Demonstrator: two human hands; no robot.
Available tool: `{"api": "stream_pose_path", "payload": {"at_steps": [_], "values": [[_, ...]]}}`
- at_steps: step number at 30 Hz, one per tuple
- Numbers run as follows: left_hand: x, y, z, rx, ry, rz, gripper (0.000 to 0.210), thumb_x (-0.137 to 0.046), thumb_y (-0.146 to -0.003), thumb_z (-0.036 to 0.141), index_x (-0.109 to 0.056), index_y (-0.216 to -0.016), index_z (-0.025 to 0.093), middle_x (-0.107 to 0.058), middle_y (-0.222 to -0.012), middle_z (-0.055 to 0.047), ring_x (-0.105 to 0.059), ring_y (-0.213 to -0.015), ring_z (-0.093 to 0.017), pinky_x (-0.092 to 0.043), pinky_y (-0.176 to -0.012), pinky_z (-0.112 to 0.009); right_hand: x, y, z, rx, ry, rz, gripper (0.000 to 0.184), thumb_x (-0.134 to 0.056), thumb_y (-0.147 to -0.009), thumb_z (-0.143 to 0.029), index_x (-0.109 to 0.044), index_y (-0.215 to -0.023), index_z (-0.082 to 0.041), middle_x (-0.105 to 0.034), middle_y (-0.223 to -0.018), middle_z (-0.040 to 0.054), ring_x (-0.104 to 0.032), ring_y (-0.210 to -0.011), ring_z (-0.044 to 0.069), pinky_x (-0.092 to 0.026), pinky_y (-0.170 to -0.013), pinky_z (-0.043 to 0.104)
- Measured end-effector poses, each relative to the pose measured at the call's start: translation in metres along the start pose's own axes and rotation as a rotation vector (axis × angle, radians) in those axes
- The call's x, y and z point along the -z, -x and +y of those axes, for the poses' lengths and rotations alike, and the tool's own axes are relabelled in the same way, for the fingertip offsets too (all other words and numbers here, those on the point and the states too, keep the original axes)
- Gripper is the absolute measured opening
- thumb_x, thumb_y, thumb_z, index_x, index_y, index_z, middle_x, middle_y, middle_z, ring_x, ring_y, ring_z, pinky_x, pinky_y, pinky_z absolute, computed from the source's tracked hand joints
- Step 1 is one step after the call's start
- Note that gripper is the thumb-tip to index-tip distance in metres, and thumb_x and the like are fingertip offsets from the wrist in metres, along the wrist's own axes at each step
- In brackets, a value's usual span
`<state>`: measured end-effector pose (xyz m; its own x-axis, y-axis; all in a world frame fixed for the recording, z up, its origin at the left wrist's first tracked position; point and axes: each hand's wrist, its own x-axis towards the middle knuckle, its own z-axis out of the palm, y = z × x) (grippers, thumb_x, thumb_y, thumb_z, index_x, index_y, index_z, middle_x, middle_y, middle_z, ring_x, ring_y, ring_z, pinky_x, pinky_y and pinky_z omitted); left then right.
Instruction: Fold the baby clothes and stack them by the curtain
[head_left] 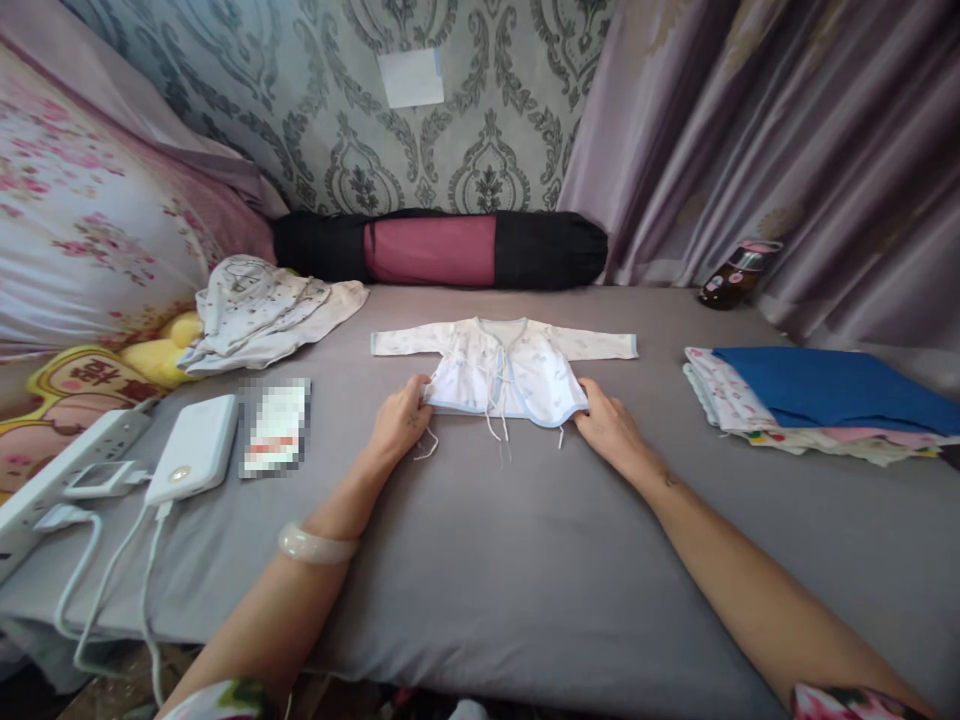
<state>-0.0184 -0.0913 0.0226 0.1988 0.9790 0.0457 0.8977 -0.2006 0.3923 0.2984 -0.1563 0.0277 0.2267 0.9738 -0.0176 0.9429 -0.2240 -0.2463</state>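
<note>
A small white baby shirt (469, 375) with light blue trim and thin ties lies spread on the grey sheet (480, 540), its sleeves stretched out to both sides. My left hand (403, 415) pinches the lower left corner of its hem. At the lower right corner, my right hand (606, 422) grips the hem between thumb and fingers. White strings hang from the front and from near each corner. The parts of the hem inside my fingers are hidden.
Folded clothes (825, 400) lie at right, a bottle (739, 275) behind them. Crumpled cloth (262, 310), a blurred packet (276, 428), a white power bank (196, 445) and a power strip (75, 470) with cables lie at left. A black and maroon roll (435, 250) lines the wall.
</note>
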Motion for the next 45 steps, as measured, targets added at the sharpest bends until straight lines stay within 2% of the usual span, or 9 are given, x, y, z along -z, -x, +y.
{"api": "stream_pose_path", "payload": {"at_steps": [10, 13, 17, 21, 28, 32, 36, 40, 45], "values": [[0.005, 0.004, -0.003, -0.131, -0.178, 0.027, 0.051, -0.045, -0.084, 0.016, -0.048, -0.133, 0.026, -0.059, -0.115, -0.009, -0.055, -0.109, -0.025, -0.046, -0.088, -0.034, 0.002, 0.006, 0.006, 0.067, 0.095, 0.133, 0.049, -0.045, -0.088, -0.021, -0.044, -0.136, -0.019, -0.063, -0.112, 0.0148, -0.061, -0.095, 0.028, -0.045, -0.075, 0.035], [0.007, 0.005, 0.001, -0.319, -0.253, 0.105, 0.056, -0.045, -0.080, 0.007, -0.051, -0.133, 0.025, -0.051, -0.134, -0.012, -0.047, -0.122, -0.028, -0.041, -0.100, -0.040, 0.000, 0.008, 0.005, 0.268, 0.161, 0.254, 0.056, -0.044, -0.083, -0.009, -0.043, -0.139, -0.016, -0.054, -0.128, 0.0159, -0.051, -0.111, 0.029, -0.043, -0.090, 0.038], [0.009, 0.002, 0.008, -0.561, -0.261, 0.029, 0.062, -0.048, -0.073, -0.001, -0.053, -0.130, 0.022, -0.049, -0.141, -0.010, -0.034, -0.137, -0.027, -0.032, -0.111, -0.045, 0.001, 0.009, 0.000, 0.595, 0.201, 0.253, 0.058, -0.039, -0.085, -0.003, -0.046, -0.139, -0.022, -0.047, -0.141, 0.0106, -0.037, -0.129, 0.027, -0.033, -0.102, 0.041], [0.013, -0.003, 0.020, -0.592, -0.302, -0.103, 0.051, -0.045, -0.071, -0.004, -0.061, -0.113, 0.021, -0.065, -0.116, -0.008, -0.057, -0.115, -0.021, -0.031, -0.112, -0.042, 0.005, 0.006, -0.003, 0.719, 0.213, 0.137, 0.041, -0.037, -0.089, -0.006, -0.059, -0.120, -0.021, -0.061, -0.121, 0.0104, -0.051, -0.112, 0.022, -0.033, -0.096, 0.036], [0.019, -0.009, 0.056, -0.451, -0.346, -0.193, 0.027, -0.055, -0.070, 0.005, -0.065, -0.089, 0.021, -0.067, -0.096, -0.009, -0.057, -0.108, -0.028, -0.027, -0.109, -0.051, 0.013, 0.002, -0.012, 0.562, 0.308, 0.106, 0.031, -0.042, -0.085, -0.009, -0.062, -0.108, -0.019, -0.063, -0.106, 0.0101, -0.055, -0.098, 0.023, -0.032, -0.087, 0.034], [-0.001, -0.012, 0.082, -0.437, -0.126, -0.135, 0.020, -0.054, -0.084, 0.025, -0.062, -0.103, 0.021, -0.063, -0.104, -0.010, -0.059, -0.102, -0.025, -0.044, -0.091, -0.038, 0.015, 0.006, -0.025, 0.599, 0.271, 0.134, 0.038, -0.045, -0.082, -0.009, -0.059, -0.116, -0.020, -0.060, -0.115, 0.0103, -0.052, -0.106, 0.023, -0.033, -0.088, 0.033], [-0.025, -0.015, 0.095, -0.280, -0.092, -0.040, 0.033, -0.059, -0.085, 0.040, -0.057, -0.109, 0.017, -0.059, -0.107, -0.013, -0.057, -0.105, -0.027, -0.046, -0.086, -0.035, 0.011, 0.001, -0.037, 0.579, 0.194, 0.061, 0.034, -0.046, -0.087, -0.018, -0.060, -0.117, -0.022, -0.063, -0.110, 0.0073, -0.056, -0.102, 0.022, -0.036, -0.085, 0.031], [-0.032, -0.015, 0.093, -0.191, -0.057, -0.012, 0.028, -0.057, -0.086, 0.036, -0.058, -0.105, 0.016, -0.059, -0.103, -0.012, -0.057, -0.101, -0.025, -0.046, -0.085, -0.034, 0.011, -0.022, -0.042, 0.382, 0.055, -0.013, 0.026, -0.045, -0.086, -0.019, -0.067, -0.099, -0.023, -0.067, -0.105, 0.0062, -0.060, -0.093, 0.019, -0.037, -0.072, 0.026], [-0.032, -0.017, 0.089, -0.148, -0.065, 0.050, 0.020, -0.050, -0.085, 0.020, -0.062, -0.100, 0.014, -0.062, -0.096, -0.011, -0.059, -0.094, -0.022, -0.045, -0.082, -0.031, 0.024, -0.058, -0.044, 0.171, -0.368, -0.039, 0.019, -0.048, -0.075, -0.022, -0.065, -0.072, -0.016, -0.060, -0.065, 0.0011, -0.054, -0.065, 0.015, -0.032, -0.056, 0.023]]}}
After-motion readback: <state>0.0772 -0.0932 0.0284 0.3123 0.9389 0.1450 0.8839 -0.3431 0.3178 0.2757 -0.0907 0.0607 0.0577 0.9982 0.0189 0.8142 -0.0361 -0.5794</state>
